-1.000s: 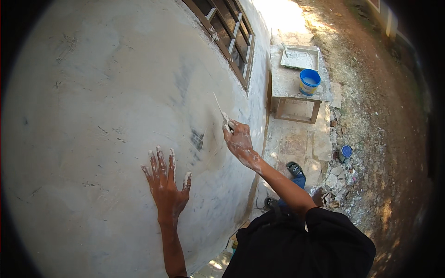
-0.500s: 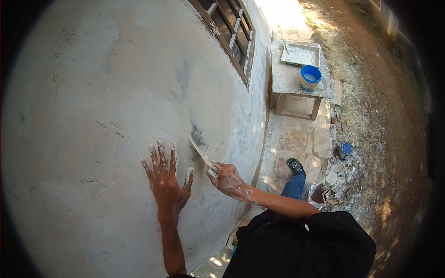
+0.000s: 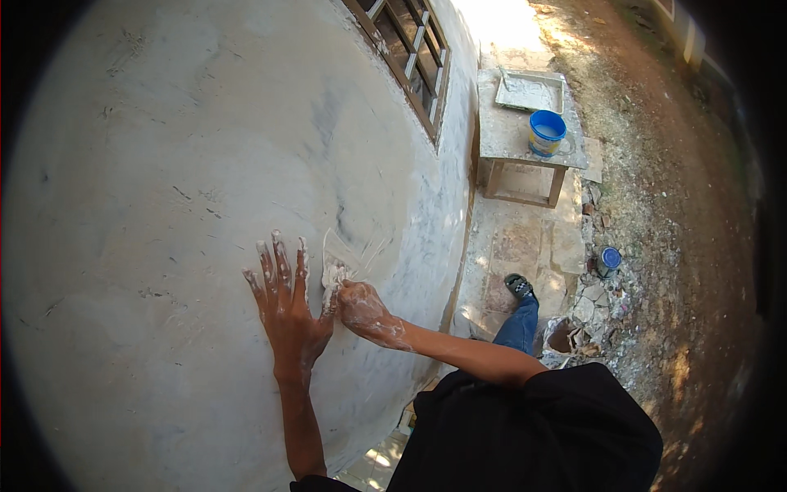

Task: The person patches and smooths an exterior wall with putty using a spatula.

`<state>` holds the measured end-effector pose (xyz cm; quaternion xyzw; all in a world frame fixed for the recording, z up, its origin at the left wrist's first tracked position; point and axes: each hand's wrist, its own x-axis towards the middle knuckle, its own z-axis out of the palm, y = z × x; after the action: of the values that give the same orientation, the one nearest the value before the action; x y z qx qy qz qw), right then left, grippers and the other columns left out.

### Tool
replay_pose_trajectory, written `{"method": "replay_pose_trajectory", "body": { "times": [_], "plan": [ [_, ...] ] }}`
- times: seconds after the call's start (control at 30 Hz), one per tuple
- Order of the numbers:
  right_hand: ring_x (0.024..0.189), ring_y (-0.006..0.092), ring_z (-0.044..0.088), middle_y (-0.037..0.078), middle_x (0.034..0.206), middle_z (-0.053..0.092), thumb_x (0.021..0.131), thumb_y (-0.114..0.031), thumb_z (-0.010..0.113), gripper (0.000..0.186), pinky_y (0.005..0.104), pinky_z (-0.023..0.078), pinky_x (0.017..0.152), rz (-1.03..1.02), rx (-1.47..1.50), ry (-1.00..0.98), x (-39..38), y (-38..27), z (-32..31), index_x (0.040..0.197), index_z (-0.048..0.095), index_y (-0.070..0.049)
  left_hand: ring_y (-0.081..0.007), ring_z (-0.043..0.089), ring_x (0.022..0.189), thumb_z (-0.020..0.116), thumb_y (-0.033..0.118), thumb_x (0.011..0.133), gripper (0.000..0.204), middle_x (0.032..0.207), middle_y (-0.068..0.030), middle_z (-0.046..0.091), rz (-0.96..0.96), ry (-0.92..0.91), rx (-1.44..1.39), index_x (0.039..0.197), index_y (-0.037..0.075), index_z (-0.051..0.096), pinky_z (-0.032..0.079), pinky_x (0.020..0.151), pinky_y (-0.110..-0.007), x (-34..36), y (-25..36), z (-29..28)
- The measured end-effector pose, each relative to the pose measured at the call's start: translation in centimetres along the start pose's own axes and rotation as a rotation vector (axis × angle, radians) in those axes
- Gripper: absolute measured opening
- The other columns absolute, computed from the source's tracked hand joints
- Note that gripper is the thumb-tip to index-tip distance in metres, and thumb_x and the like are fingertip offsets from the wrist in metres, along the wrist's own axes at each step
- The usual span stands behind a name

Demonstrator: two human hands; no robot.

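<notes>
R hand (image 3: pixel 361 307) is gripping putty knife (image 3: pixel 343 256), blade angling up from fist, lying just beside L hand (image 3: pixel 287 316), which is pressing fingers-wide on wall (image 3: pixel 164 164).

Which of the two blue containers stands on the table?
The larger blue bucket, beside the tray on the table; the small blue can sits on the rubble-strewn ground.

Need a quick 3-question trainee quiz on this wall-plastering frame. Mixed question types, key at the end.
1. True or false: the left hand lies flat on the wall, fingers spread.
2. What does the right hand hold against the wall?
A. a roller
B. a scraper blade
C. a brush
3. Fill in: the blue bucket stands on the small ____ under the window.

Key: 1 true; 2 B, the scraper blade; 3 table.
</notes>
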<state>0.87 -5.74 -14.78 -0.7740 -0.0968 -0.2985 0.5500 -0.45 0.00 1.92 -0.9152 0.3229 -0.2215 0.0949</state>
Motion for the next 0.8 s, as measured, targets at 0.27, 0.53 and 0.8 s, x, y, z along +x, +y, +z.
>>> {"method": "replay_pose_trajectory", "body": {
  "times": [0.27, 0.53, 0.8],
  "plan": [
    [0.061, 0.0392, 0.059, 0.024, 0.069, 0.058, 0.079, -0.009, 0.060, 0.014, 0.0424, 0.049, 0.060, 0.391, 0.131, -0.080, -1.8, 0.9, -8.6, 0.083, 0.060, 0.005, -0.0334, 0.021, 0.139, 0.060, 0.034, 0.084, 0.064, 0.148, -0.0163, 0.029, 0.057, 0.002, 0.061, 0.139, 0.008, 0.040, 0.014, 0.112, -0.052, 0.1, -0.3, -0.2],
    [0.061, 0.0417, 0.058, 0.026, 0.066, 0.058, 0.079, -0.014, 0.057, 0.023, 0.0453, 0.048, 0.059, 0.275, -0.070, 0.176, 1.9, 1.8, -0.7, 0.069, 0.060, 0.007, -0.0309, 0.020, 0.140, 0.059, 0.030, 0.085, 0.062, 0.148, -0.0149, 0.028, 0.128, -0.046, 0.062, 0.140, 0.008, 0.038, 0.011, 0.114, -0.051, -0.5, -0.6, 0.4],
    [0.066, 0.0429, 0.060, 0.027, 0.069, 0.059, 0.080, -0.014, 0.058, 0.022, 0.0472, 0.049, 0.064, 0.141, 0.109, -0.115, 0.2, -3.2, -1.4, 0.073, 0.061, 0.007, -0.0309, 0.021, 0.139, 0.059, 0.031, 0.085, 0.061, 0.147, -0.0151, 0.031, 0.154, -0.035, 0.069, 0.138, 0.008, 0.040, 0.011, 0.114, -0.052, -0.5, -0.9, -0.1]
  ]
}}
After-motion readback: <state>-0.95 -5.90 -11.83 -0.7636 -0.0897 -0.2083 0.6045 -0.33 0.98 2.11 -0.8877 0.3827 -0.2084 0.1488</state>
